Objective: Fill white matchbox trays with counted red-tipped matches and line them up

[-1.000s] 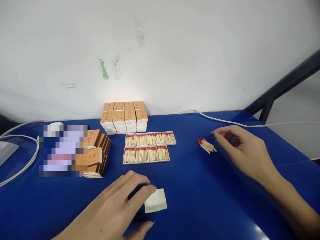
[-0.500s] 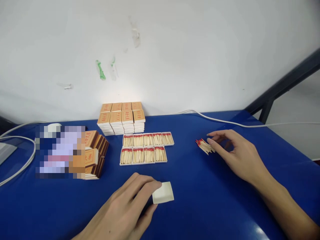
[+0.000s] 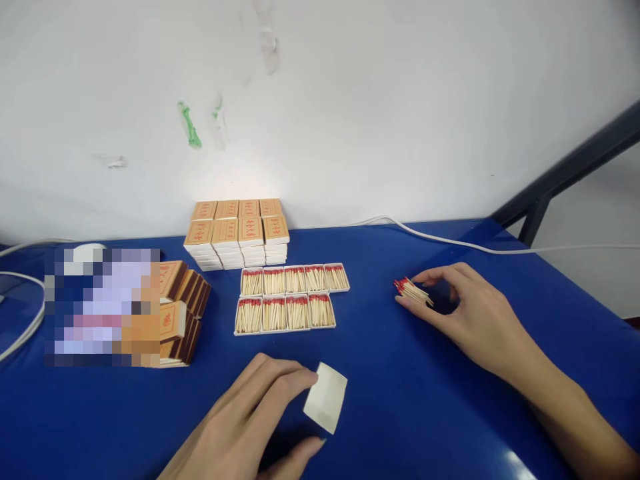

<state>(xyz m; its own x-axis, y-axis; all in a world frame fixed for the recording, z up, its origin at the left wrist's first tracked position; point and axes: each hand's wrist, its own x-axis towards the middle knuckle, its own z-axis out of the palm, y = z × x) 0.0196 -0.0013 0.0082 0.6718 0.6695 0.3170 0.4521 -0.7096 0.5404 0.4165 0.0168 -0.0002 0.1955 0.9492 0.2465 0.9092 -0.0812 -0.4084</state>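
My left hand [image 3: 253, 417] grips a small white empty matchbox tray [image 3: 326, 397] between thumb and fingers near the front of the blue table [image 3: 380, 373], tipping it up on edge. My right hand [image 3: 465, 310] is at the right, its thumb and fingers closed around a small bundle of red-tipped matches [image 3: 412, 291] lying on the table. Between the hands, further back, several open trays filled with matches [image 3: 290, 297] lie in two rows.
A stack of closed orange matchboxes [image 3: 237, 232] stands against the white wall. More orange boxes [image 3: 180, 310] lean in a pile at the left beside a blurred patch. White cables [image 3: 450, 241] run along the table's back and left. A dark metal bar [image 3: 565, 170] slants at the right.
My right hand has closed in on the match bundle and now pinches it. My left hand slid the white tray rightward and tilted it up on edge.
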